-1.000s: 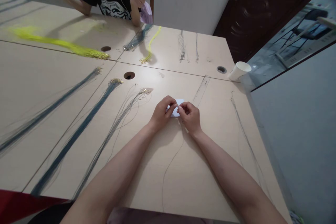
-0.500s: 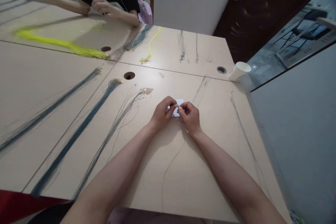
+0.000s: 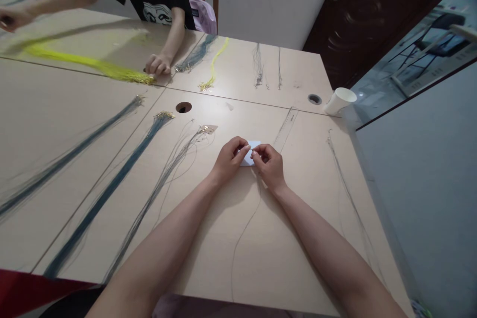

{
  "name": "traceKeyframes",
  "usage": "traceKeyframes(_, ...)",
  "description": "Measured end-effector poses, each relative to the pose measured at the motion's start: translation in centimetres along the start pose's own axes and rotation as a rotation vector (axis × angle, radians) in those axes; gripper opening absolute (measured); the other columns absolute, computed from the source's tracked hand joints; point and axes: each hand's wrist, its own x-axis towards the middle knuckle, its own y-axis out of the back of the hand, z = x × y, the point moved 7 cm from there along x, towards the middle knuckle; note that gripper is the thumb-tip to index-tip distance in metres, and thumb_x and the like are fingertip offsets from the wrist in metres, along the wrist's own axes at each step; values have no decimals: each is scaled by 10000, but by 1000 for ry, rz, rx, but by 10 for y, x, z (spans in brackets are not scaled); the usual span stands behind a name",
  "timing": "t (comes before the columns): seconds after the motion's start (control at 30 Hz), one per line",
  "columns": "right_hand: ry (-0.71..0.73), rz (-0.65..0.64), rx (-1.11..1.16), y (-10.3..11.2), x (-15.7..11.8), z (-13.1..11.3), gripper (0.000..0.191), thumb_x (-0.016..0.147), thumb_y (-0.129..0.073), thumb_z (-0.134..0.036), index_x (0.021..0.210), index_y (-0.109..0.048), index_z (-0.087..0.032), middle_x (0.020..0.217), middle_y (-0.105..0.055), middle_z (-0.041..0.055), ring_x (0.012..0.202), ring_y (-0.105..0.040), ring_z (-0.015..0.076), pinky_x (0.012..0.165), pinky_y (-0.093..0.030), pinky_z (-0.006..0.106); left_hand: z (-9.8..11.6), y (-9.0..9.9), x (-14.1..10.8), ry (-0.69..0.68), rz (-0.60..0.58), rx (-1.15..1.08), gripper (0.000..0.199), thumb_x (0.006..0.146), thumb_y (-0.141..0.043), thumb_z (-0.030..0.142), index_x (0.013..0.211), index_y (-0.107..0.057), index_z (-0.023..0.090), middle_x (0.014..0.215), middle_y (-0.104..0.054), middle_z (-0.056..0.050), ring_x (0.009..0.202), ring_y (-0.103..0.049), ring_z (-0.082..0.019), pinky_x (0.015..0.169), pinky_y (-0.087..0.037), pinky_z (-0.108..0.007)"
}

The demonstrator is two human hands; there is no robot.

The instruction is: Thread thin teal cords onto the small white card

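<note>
1. Delicately, the left hand (image 3: 228, 161) and right hand (image 3: 270, 166) pinch close together above a white card (image 3: 246, 162); what sits between their fingertips is too small to tell. A loose fingertip grip could drop it.
2. The thin thread (image 3: 233, 258) trails from beneath the right hand towards the near edge of the bench (image 3: 201, 268). I cannot tell whether either hand grips its end. A forearm dragging across that slack could tug it free or kink it.
3. Left of the hands, the loose grey strands (image 3: 160, 186) fan out, so a sideways sweep could tangle them, and their metal ends (image 3: 205, 129) might snag.
4. The ruler (image 3: 286, 128) lies just beyond the right hand; a forward nudge could shift it.
</note>
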Motion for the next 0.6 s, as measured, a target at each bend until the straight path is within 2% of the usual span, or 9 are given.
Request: traceKeyframes(0.6,-23,-14,5,-1,0,1,76,756,-525,-253,726,-539,-185,670,-575,-6,573,-478,117,548,-384,245,-1,-3,0,23,-38,-60,181,829,-488,320,760,-502,153,667,-459,17,580,-376,-83,533,-312,-212)
